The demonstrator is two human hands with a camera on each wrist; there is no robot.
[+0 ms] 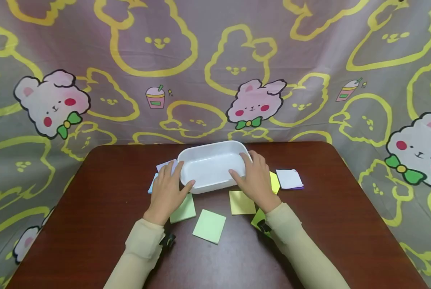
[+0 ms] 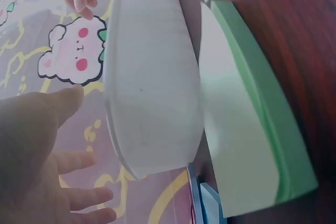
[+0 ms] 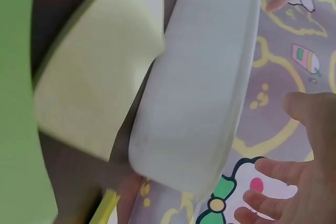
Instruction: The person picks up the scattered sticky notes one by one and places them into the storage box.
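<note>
A white rectangular plastic tray (image 1: 211,168) stands towards the back of the table, its inside bare. My left hand (image 1: 166,190) hovers at its left end with thumb and fingers spread. Over the right end reaches my right hand (image 1: 255,176), fingers apart and above the inside of the tray in the head view. Both wrist views show relaxed fingers with a gap to the tray wall (image 2: 152,77). Close in front of the tray lie a green sticky note pad (image 1: 184,209) and a pale yellow pad (image 1: 242,202).
Nearer the front lies a light green pad (image 1: 209,226). A lime pad (image 1: 259,216) is partly under the right wrist. Bright yellow (image 1: 274,182) and white (image 1: 289,178) pads sit right; lavender (image 1: 163,164) and blue (image 1: 151,185) ones left. A patterned curtain (image 1: 201,60) hangs behind.
</note>
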